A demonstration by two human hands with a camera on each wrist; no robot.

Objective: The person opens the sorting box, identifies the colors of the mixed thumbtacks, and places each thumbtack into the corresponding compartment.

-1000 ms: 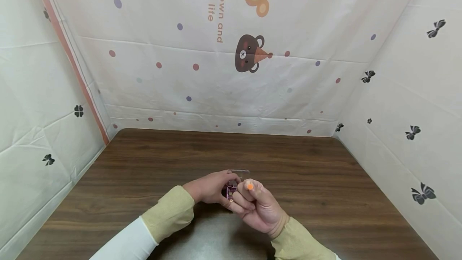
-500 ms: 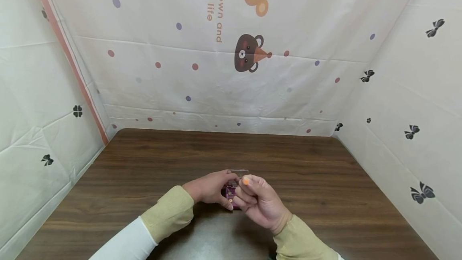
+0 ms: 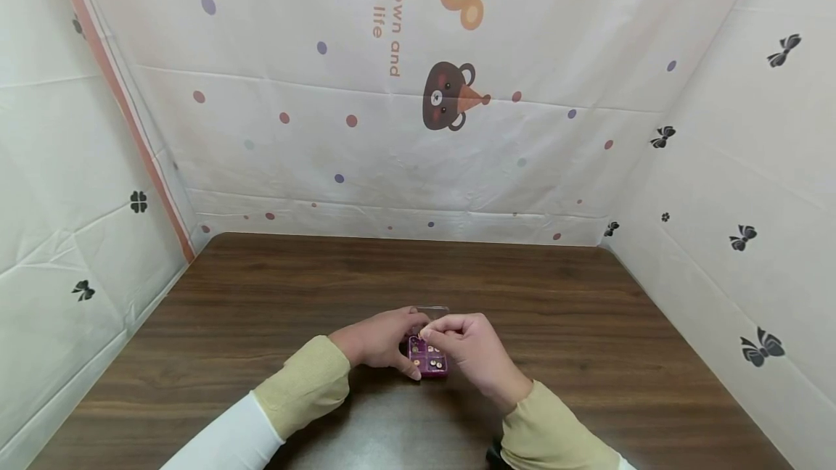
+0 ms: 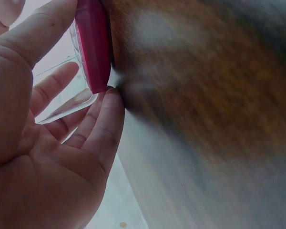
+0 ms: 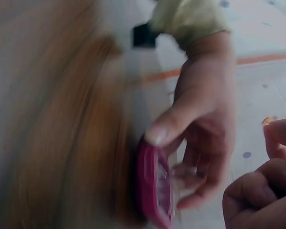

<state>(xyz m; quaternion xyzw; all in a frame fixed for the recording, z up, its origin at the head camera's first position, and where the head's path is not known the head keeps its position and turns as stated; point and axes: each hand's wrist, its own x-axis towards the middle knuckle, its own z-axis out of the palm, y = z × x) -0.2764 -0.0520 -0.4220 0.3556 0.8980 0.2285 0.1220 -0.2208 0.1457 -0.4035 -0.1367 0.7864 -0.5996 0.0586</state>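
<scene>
My left hand (image 3: 382,339) holds a small magenta pill box (image 3: 431,374) by its left side, thumb at the near corner and fingers toward the back. Its clear lid (image 3: 434,308) stands open at the far side, in front of some left fingers in the left wrist view. Small round pieces (image 3: 435,365) lie in the box's compartments. My right hand (image 3: 477,354) is over the box's right back part, thumb and index finger pinching a small orange piece (image 5: 268,120). That piece is mostly hidden by fingertips in the head view.
The box is on a dark wood-grain table (image 3: 294,281). White patterned cloth (image 3: 366,158) hangs behind it and along both sides. A small black object (image 3: 496,454) shows beside the right sleeve.
My right hand has turned palm-down and shifted up and away from the box's front, uncovering the compartments. The orange piece, plain to see before, is now mostly hidden. My left hand stays put.
</scene>
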